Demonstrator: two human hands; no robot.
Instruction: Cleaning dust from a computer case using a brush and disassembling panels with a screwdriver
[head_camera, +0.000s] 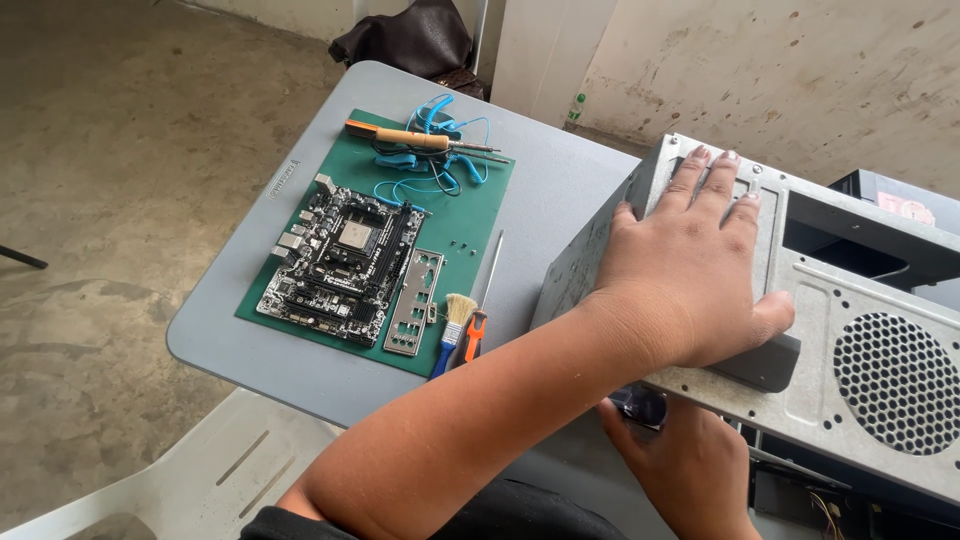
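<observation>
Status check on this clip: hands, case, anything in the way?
Left hand flat on the grey computer case. Right hand beneath its edge, grip unclear. Motherboard on green mat, apart.

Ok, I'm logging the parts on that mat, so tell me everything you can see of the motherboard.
The black square motherboard lies flat, component side up, on the green rectangular work mat. A silvery square processor sits near its middle, metal port blocks line its far-left edge, and dark slots run along its near end. It looks bare, with no cooler or cables attached. A silver metal port shield lies just beside it; neither hand touches it.
</observation>
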